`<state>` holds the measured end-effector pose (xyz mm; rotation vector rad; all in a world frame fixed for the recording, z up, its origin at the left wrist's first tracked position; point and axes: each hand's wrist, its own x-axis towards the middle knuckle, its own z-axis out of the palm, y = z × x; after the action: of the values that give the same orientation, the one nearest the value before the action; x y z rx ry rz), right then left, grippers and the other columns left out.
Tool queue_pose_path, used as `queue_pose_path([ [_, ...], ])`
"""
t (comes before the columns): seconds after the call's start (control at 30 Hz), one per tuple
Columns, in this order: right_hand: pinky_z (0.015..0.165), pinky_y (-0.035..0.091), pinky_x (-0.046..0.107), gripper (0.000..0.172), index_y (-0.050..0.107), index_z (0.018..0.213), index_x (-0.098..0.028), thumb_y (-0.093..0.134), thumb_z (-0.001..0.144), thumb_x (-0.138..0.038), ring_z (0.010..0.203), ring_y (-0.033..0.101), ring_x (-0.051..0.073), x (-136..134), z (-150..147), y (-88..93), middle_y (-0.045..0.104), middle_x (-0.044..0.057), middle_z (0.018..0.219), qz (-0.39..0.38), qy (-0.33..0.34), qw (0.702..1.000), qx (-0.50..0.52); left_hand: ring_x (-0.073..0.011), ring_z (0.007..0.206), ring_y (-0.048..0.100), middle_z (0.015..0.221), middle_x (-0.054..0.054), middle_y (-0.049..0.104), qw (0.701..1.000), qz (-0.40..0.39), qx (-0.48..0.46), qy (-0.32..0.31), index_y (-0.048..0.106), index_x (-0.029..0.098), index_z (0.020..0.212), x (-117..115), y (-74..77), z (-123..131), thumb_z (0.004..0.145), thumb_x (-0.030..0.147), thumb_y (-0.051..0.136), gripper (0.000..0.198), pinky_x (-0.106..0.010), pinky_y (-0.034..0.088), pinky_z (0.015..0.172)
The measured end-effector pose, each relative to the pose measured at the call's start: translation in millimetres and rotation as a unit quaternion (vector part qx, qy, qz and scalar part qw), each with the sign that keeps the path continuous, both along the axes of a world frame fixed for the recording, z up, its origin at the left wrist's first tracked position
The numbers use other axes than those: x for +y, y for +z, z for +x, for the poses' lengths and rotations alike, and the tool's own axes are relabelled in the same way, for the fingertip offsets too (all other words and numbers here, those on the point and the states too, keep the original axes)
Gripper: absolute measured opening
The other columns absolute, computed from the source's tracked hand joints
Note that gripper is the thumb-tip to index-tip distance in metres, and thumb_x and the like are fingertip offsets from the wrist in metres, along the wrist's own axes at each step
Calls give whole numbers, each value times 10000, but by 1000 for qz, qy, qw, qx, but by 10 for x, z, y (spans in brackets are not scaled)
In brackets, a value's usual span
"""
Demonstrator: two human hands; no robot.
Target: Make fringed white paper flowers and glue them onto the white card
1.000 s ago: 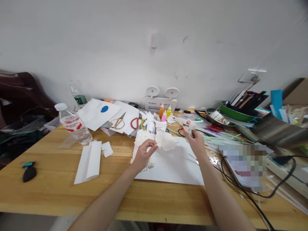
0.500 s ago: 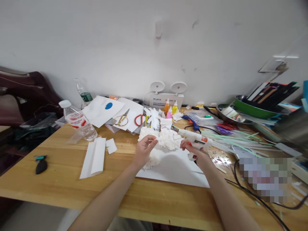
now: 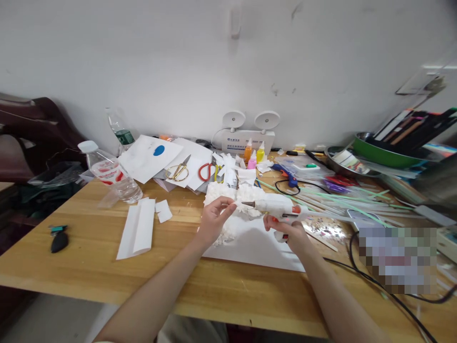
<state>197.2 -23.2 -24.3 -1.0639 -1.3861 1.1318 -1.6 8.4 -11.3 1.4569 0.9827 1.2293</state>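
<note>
My right hand (image 3: pixel 288 229) is wrapped round the handle of a white hot glue gun (image 3: pixel 276 205), whose metal nozzle points left. The nozzle tip is close to the fingertips of my left hand (image 3: pixel 216 219). Those fingers are pinched on a small white piece, probably paper, mostly hidden and blending with the white behind. Below and beyond both hands, clumps of crumpled white paper bits (image 3: pixel 250 194) cover part of a white sheet (image 3: pixel 253 243) on the wooden table.
Left are a folded paper (image 3: pixel 137 228), a water bottle (image 3: pixel 116 176) and a black key fob (image 3: pixel 59 242). Behind lie gold scissors (image 3: pixel 177 172), red-handled pliers (image 3: pixel 204 171) and small paint bottles (image 3: pixel 248 151). Glue sticks (image 3: pixel 321 200), a blue glue gun (image 3: pixel 287 175) and black cables (image 3: pixel 357 269) are right.
The glue gun has swung round and moved left, so its nozzle is now near my left fingertips. My left hand has barely moved; the view has shifted slightly.
</note>
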Motion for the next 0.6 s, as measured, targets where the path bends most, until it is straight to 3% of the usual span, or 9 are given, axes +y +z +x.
queue_pose_path([
  [0.2, 561, 383, 304, 179, 494, 513, -175, 543, 643, -288, 578, 481, 177, -2, 19, -49, 512, 25, 541, -45, -5, 999, -30, -112, 710, 532, 742, -6, 573, 1000, -5, -15, -6, 573, 170, 752, 8, -3, 8, 734, 338, 574, 169, -230, 429, 652],
  [0.4, 564, 349, 291, 166, 469, 498, -178, 541, 630, -248, 547, 463, 156, -2, -2, -22, 480, 1, 506, -29, 13, 999, 11, -108, 720, 529, 752, -1, 573, 1000, -6, -25, -16, 579, 176, 761, 2, -3, 8, 735, 320, 578, 146, -230, 425, 676],
  [0.6, 514, 334, 284, 137, 486, 502, -173, 558, 595, -241, 534, 448, 155, 5, 9, -48, 480, 6, 511, -63, -17, 998, 14, -103, 722, 525, 750, 3, 570, 999, -6, -33, -17, 580, 174, 755, -3, -1, 9, 735, 305, 581, 133, -221, 417, 680],
])
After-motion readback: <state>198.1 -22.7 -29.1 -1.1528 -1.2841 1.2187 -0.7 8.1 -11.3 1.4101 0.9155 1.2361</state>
